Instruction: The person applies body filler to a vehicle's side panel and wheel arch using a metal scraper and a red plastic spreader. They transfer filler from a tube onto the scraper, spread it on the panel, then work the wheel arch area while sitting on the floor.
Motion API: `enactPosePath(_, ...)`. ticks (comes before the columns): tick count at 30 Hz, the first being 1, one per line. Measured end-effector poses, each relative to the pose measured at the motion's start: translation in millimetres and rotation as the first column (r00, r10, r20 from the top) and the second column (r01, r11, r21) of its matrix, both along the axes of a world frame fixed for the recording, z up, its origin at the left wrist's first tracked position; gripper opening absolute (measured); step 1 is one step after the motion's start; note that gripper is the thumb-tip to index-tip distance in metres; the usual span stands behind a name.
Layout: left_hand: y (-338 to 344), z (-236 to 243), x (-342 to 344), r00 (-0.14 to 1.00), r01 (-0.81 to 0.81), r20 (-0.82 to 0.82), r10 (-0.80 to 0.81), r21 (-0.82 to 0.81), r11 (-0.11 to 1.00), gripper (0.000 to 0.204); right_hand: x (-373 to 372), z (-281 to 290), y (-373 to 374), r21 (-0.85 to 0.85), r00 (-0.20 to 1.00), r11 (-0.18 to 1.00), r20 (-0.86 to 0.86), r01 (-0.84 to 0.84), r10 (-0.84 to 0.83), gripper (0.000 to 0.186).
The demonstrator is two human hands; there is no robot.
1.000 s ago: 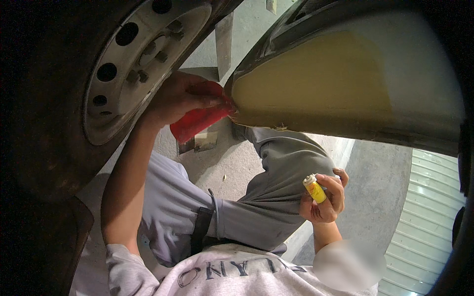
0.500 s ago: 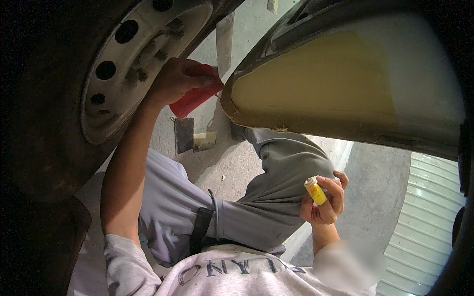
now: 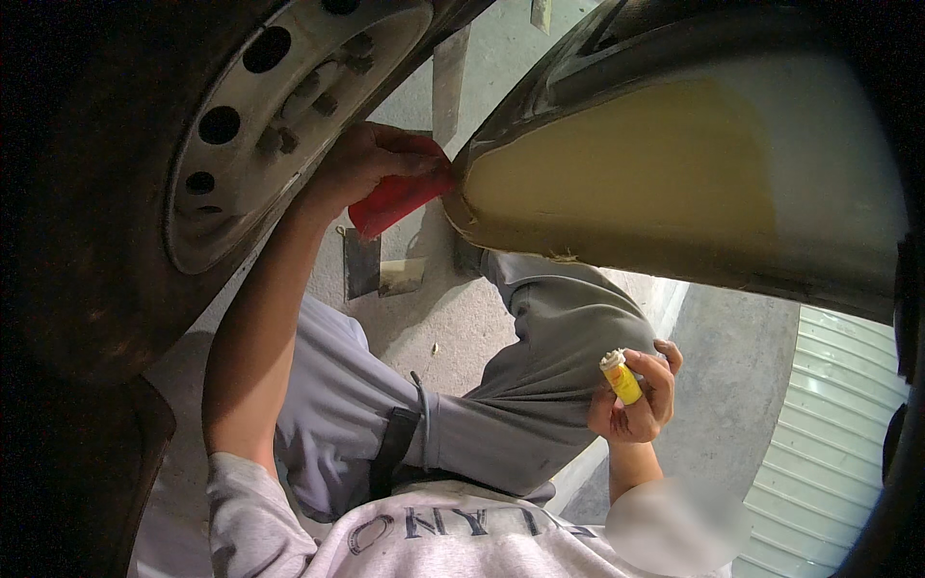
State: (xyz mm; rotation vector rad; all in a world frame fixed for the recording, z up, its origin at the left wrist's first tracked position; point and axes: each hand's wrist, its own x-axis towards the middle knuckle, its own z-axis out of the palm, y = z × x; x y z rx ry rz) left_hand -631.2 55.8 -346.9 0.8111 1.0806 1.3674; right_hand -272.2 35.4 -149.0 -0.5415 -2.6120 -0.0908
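Note:
My left hand pinches a red flexible spreader, likely plastic. The spreader's right tip meets the left edge of a grey car body panel. A broad smooth patch of tan filler covers much of that panel, with rough crumbs along its lower rim. Lower right, in front of my bent knee, my right hand is closed around a small yellow tube. Its whitish, smeared-looking end points up. Part of the tube is hidden by my fingers.
A wheel with a grey steel rim and dark tyre stands close beside my left arm. On the concrete floor lie a dark flat piece and a tan-smeared one. A pale ribbed surface is at right.
The wheel, panel and left hand with the spreader appear slightly further right in the picture. The spreader stays at the panel's edge. Both grips look the same.

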Motion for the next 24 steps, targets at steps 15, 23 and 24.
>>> enactPosePath(15, -10, -28, 34, 0.898, -0.103, 0.411, 0.159, -0.156, 0.982, 0.038, -2, 0, -1, 0.014, 1.000, 1.000, -0.005, 0.010, -0.009, 0.013)
enactPosePath(23, -36, -13, 67, 0.605, -0.182, 0.721, 0.339, -0.289, 0.940, 0.028, -2, -2, -1, 0.019, 1.000, 1.000, -0.026, -0.006, 0.006, 0.012)
enactPosePath(24, -33, -10, 77, 0.596, -0.189, 0.709, 0.378, -0.334, 0.923, 0.027, -2, -2, -1, 0.029, 1.000, 1.000, -0.028, -0.009, 0.010, 0.012)
